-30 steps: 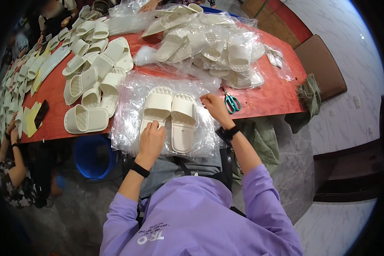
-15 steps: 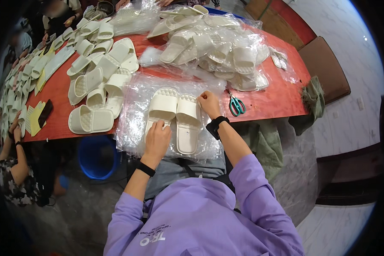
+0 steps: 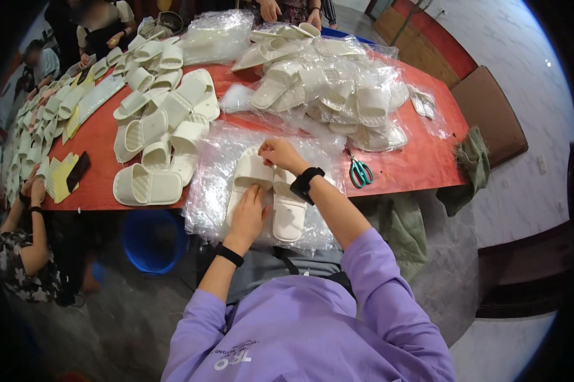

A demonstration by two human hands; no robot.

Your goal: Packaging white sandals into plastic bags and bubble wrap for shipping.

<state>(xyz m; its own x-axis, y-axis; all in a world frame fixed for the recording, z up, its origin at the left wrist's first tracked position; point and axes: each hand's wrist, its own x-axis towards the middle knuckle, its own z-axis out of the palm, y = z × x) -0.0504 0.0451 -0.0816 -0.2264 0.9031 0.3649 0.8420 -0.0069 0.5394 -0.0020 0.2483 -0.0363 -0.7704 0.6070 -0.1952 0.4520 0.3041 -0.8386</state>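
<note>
Two cream slippers lie side by side on a stack of clear plastic bags [image 3: 204,184] in front of me. My left hand [image 3: 247,216] rests on the footbed of the left slipper [image 3: 252,170], its fingers stretched toward the strap's near edge. Over the toe end between the slippers, my right hand [image 3: 282,156] has its fingers pinched together. What they hold, if anything, is too small to make out. My right hand and wrist cover much of the right slipper [image 3: 289,219], whose heel end shows.
More loose slippers [image 3: 148,186] lie to the left. Bagged slippers [image 3: 338,83] are heaped at the back. Green-handled scissors [image 3: 361,172] sit right of the bags. A blue bin [image 3: 152,240] stands below the table edge. Another person's hands [image 3: 35,188] are at far left.
My right hand has moved left from the right slipper's outer side to the toe end between the slippers. My left hand stays on the left slipper. The whole view has shifted slightly.
</note>
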